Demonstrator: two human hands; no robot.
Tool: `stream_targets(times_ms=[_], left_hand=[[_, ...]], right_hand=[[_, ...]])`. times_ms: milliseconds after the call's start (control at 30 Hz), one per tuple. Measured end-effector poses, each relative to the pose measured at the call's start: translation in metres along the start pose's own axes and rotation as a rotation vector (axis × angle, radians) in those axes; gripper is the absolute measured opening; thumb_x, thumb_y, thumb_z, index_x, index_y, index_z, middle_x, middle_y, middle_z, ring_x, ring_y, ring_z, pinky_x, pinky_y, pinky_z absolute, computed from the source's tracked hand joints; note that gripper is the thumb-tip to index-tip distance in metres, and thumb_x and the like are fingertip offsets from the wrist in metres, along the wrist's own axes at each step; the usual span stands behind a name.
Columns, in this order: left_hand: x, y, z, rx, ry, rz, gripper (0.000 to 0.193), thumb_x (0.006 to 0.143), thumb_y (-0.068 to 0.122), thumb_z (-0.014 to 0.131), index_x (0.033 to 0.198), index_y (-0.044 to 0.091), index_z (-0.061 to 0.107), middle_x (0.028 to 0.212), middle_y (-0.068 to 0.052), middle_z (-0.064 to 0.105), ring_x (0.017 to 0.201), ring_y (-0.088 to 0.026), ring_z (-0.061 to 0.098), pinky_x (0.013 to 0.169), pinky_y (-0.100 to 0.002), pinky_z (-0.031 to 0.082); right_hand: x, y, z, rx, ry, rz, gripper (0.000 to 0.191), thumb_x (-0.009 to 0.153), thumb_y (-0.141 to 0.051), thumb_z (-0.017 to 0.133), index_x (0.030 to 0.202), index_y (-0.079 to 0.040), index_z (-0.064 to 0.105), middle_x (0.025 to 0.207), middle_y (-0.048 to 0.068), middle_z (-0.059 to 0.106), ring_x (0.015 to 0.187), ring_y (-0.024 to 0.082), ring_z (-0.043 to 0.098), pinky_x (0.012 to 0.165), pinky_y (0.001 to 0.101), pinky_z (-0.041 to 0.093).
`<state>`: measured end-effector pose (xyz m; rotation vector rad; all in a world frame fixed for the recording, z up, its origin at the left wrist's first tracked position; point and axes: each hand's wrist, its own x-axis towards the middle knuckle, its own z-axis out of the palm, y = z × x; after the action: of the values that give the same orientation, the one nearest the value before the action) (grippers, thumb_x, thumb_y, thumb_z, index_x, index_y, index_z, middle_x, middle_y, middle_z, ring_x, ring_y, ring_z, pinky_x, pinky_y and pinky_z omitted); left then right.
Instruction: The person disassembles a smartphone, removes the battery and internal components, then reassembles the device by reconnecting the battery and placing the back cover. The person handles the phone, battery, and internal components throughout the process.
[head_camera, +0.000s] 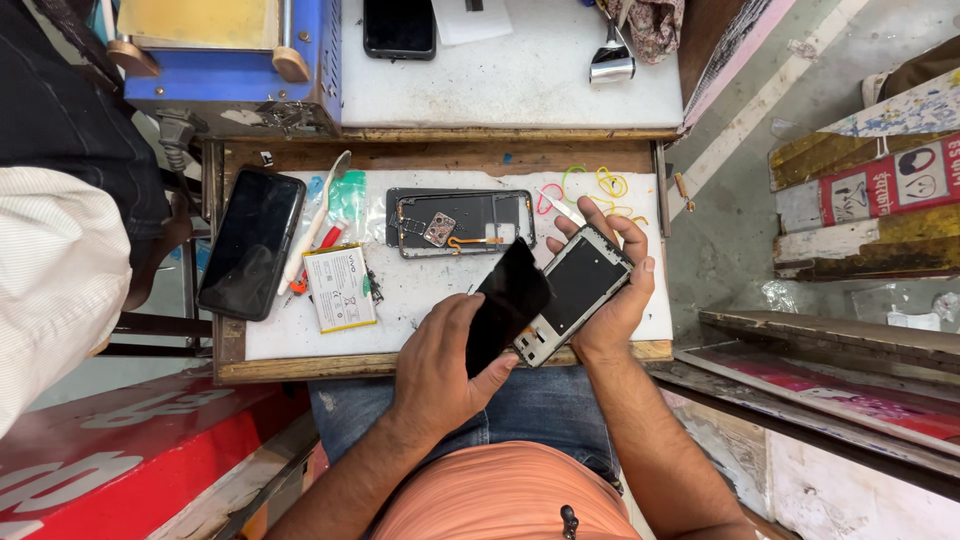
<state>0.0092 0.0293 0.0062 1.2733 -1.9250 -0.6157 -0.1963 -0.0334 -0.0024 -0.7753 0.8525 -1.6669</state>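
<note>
Head view: my left hand (440, 365) pinches the black screen panel (508, 303), fingers closed on its lower edge; my right hand (612, 290) cradles the phone frame (575, 292) above the tray edge. I'd keep corners aligned, pressure light.

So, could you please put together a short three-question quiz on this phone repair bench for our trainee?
1. True or false: the left hand holds a black screen panel.
2. What does the right hand hold: A) phone frame, B) battery, C) rubber bands?
3. Which item lies on the white mat between the battery and the intact black phone?

Key: 1 true. 2 A. 3 The white tool with a red tip.
</note>
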Motion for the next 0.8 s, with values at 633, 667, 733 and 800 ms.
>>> stream_targets(times_ms=[633, 667, 733, 800], left_hand=[[-0.005, 0.001, 0.022, 0.03, -0.029, 0.091, 0.074, 0.104, 0.059, 0.052, 0.148, 0.0, 0.041, 0.133, -0.025, 0.056, 0.12, -0.039, 0.059, 0.101, -0.053, 0.049], [-0.007, 0.001, 0.022, 0.032, -0.028, 0.085, 0.074, 0.104, 0.059, 0.051, 0.148, 0.001, 0.041, 0.133, -0.025, 0.056, 0.12, -0.039, 0.06, 0.102, -0.053, 0.049], [-0.01, 0.0, 0.02, 0.035, -0.027, 0.073, 0.074, 0.103, 0.059, 0.05, 0.148, 0.001, 0.041, 0.134, -0.025, 0.057, 0.121, -0.039, 0.06, 0.102, -0.052, 0.05], [-0.014, -0.001, 0.017, 0.026, -0.036, 0.058, 0.074, 0.104, 0.059, 0.051, 0.148, 0.001, 0.041, 0.135, -0.025, 0.056, 0.121, -0.04, 0.06, 0.101, -0.053, 0.05]], right_hand=[[-0.001, 0.007, 0.005, 0.055, 0.172, 0.004, 0.045, 0.106, -0.044, 0.031, 0.134, -0.015, 0.049, 0.151, 0.021, 0.055, 0.12, 0.032, 0.062, 0.098, 0.049, 0.055], [-0.001, 0.004, 0.007, 0.062, 0.191, 0.018, 0.044, 0.105, -0.044, 0.03, 0.133, -0.016, 0.048, 0.15, 0.02, 0.055, 0.119, 0.031, 0.062, 0.094, 0.0503, 0.057], [0.002, -0.001, 0.011, 0.07, 0.23, 0.036, 0.042, 0.104, -0.044, 0.029, 0.132, -0.018, 0.047, 0.15, 0.018, 0.054, 0.118, 0.03, 0.062, 0.09, 0.0514, 0.058], [0.005, -0.006, 0.015, 0.072, 0.268, 0.045, 0.04, 0.105, -0.043, 0.029, 0.133, -0.019, 0.047, 0.151, 0.018, 0.055, 0.117, 0.029, 0.062, 0.089, 0.0509, 0.059]])
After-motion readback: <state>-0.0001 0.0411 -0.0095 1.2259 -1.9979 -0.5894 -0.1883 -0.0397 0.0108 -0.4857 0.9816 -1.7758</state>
